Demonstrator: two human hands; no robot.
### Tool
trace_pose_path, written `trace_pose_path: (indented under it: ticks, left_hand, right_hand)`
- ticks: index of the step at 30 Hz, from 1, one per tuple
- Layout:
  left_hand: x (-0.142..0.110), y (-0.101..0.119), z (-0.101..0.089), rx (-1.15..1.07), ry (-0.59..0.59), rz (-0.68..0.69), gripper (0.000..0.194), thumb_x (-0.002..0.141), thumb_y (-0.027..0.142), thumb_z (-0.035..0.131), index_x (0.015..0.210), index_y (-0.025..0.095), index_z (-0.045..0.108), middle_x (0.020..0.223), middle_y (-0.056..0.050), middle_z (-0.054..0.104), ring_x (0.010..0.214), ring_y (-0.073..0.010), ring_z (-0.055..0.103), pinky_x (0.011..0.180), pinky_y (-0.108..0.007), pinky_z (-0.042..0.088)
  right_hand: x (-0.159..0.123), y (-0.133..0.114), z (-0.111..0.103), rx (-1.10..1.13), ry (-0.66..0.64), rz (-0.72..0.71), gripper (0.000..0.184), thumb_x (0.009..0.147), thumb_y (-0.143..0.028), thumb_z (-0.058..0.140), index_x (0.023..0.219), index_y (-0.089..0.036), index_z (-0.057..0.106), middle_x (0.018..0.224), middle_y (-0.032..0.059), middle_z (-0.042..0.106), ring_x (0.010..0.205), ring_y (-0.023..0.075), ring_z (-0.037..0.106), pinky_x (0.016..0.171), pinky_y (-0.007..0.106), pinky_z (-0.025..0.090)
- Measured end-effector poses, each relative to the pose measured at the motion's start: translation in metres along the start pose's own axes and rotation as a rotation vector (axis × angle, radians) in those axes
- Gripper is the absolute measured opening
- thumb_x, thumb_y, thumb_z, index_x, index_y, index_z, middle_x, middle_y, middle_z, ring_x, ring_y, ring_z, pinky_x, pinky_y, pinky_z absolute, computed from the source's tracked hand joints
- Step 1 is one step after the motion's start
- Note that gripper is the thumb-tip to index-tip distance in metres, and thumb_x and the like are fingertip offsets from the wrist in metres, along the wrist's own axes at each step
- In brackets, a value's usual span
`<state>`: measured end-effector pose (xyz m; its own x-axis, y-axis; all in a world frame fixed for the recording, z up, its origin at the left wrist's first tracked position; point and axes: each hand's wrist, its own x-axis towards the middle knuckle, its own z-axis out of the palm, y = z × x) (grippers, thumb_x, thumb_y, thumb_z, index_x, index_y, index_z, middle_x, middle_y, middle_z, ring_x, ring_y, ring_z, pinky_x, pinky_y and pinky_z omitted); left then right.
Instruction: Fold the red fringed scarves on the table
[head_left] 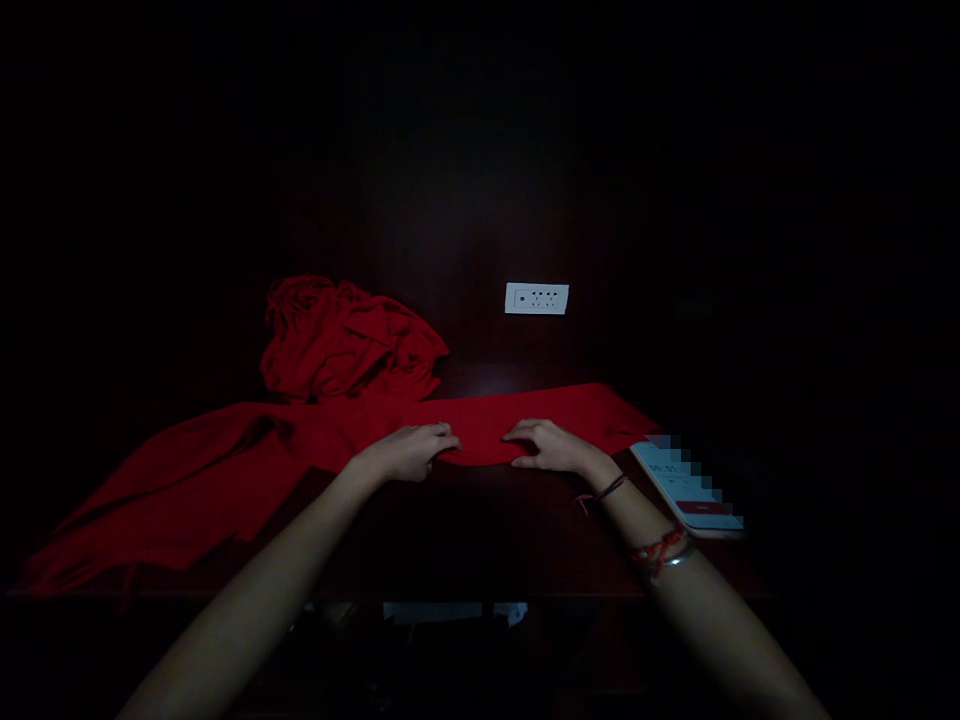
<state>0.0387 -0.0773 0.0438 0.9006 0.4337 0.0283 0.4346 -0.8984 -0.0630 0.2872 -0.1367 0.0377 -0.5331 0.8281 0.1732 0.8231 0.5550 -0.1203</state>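
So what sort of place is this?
Probably a dark indoor room with a table: a socket shows behind, and a phone and red cloth lie on top.

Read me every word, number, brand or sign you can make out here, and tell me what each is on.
"00:01": the screen of the phone, as best I can read it; any further digits are obscured.
Smaller lines and the red button's label: too small to read.
No other readable text.
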Motion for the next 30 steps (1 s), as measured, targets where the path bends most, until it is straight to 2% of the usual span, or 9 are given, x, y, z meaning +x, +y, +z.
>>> trace_pose_path:
  ticks: [5,8,11,14,18,21,26,30]
  left_hand:
    - [0.001,0.001,-0.004,0.044,0.082,-0.065,0.036,0.07,0.01,0.039,0.103,0.023,0.047,0.101,-0.003,0.049,0.089,-0.0163,0.049,0.072,-0.024,0.038]
    - [0.005,0.002,-0.002,0.072,0.127,-0.067,0.023,0.078,0.02,0.036,0.096,0.022,0.05,0.092,-0.004,0.052,0.084,-0.0164,0.05,0.07,-0.024,0.038]
    - [0.006,-0.002,0.002,0.09,0.153,-0.065,0.022,0.082,0.023,0.032,0.091,0.021,0.052,0.087,-0.004,0.052,0.08,-0.0158,0.05,0.066,-0.023,0.037]
    - [0.007,-0.006,0.004,0.083,0.191,-0.089,0.021,0.081,0.022,0.033,0.091,0.021,0.051,0.087,-0.004,0.052,0.08,-0.0153,0.049,0.067,-0.023,0.037]
    - [0.008,-0.009,0.005,0.047,0.227,-0.108,0.018,0.08,0.021,0.037,0.092,0.021,0.051,0.089,-0.003,0.051,0.082,-0.0146,0.048,0.07,-0.022,0.036]
    - [0.008,-0.006,0.005,0.014,0.213,-0.081,0.017,0.077,0.019,0.04,0.091,0.022,0.051,0.087,-0.002,0.05,0.08,-0.0143,0.047,0.069,-0.022,0.036]
    - [0.004,-0.002,0.003,-0.031,0.139,0.05,0.015,0.071,0.011,0.041,0.078,0.02,0.05,0.082,-0.001,0.049,0.074,-0.0136,0.047,0.064,-0.021,0.035]
    - [0.003,-0.003,0.005,-0.1,0.08,0.118,0.022,0.06,0.0,0.037,0.069,0.018,0.046,0.071,0.0,0.048,0.067,-0.0123,0.045,0.06,-0.02,0.033]
  right_hand:
    - [0.003,-0.011,0.003,-0.078,0.022,-0.001,0.038,0.071,-0.017,0.048,0.109,-0.018,0.05,0.1,0.0071,0.054,0.091,0.0169,0.047,0.078,0.029,0.036]
    - [0.003,-0.016,0.003,-0.115,0.018,-0.004,0.034,0.074,-0.019,0.046,0.108,-0.018,0.05,0.099,0.0071,0.054,0.091,0.017,0.047,0.078,0.029,0.035]
    - [0.004,-0.019,0.004,-0.145,0.023,-0.014,0.033,0.077,-0.029,0.044,0.106,-0.017,0.051,0.095,0.0072,0.055,0.087,0.0169,0.048,0.076,0.028,0.036]
    - [0.005,-0.022,0.006,-0.181,0.06,-0.036,0.039,0.076,-0.039,0.044,0.107,-0.016,0.05,0.093,0.0076,0.055,0.085,0.0173,0.048,0.074,0.027,0.036]
    - [0.009,-0.024,0.008,-0.277,0.087,0.009,0.024,0.081,-0.026,0.036,0.093,-0.016,0.055,0.085,0.007,0.056,0.08,0.0155,0.049,0.07,0.025,0.035]
    - [0.009,-0.025,0.006,-0.3,0.102,0.053,0.024,0.083,-0.02,0.033,0.082,-0.015,0.056,0.08,0.0066,0.057,0.075,0.0138,0.049,0.066,0.023,0.034]
    - [0.008,-0.026,0.006,-0.299,0.124,0.056,0.02,0.082,-0.02,0.036,0.079,-0.016,0.055,0.079,0.0057,0.056,0.074,0.0128,0.047,0.063,0.022,0.032]
    - [0.005,-0.022,0.009,-0.27,0.052,-0.004,0.019,0.08,-0.018,0.038,0.08,-0.016,0.056,0.079,0.0056,0.056,0.076,0.0129,0.048,0.065,0.022,0.033]
